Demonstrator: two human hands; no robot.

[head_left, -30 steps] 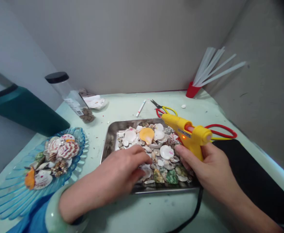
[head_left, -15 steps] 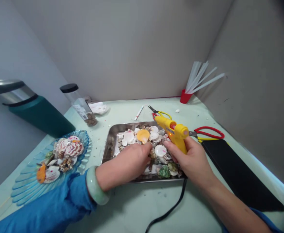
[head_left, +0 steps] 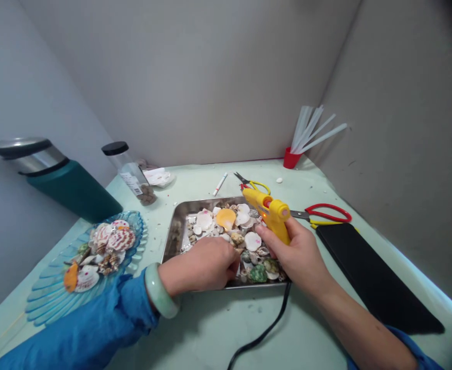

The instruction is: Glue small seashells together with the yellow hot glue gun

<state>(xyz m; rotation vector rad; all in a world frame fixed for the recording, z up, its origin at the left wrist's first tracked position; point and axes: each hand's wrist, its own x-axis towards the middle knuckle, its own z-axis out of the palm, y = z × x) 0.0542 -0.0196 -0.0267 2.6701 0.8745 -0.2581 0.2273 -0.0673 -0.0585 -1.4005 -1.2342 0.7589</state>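
Note:
My right hand [head_left: 297, 254] grips a yellow hot glue gun [head_left: 267, 211] above the right side of a metal tray [head_left: 175, 226], its nozzle pointing away to the upper left and its orange light on. The tray holds several seashells [head_left: 231, 228]. My left hand [head_left: 200, 264] rests palm down in the near part of the tray, fingers curled among the shells; what they pinch is hidden. A pale green bangle [head_left: 160, 290] sits on that wrist over a blue sleeve.
A blue glass dish [head_left: 44, 303] with shells lies at the left. Behind it stand a green flask [head_left: 61, 182] and a clear jar [head_left: 131, 172]. Red scissors [head_left: 324, 213], a black pad [head_left: 368, 275], a red cup of glue sticks [head_left: 292, 156] and a marker [head_left: 220, 183] lie nearby.
The view has pulled back and up. My left hand slid toward the tray's near edge among the shells. My right hand with the glue gun drew in slightly over the tray.

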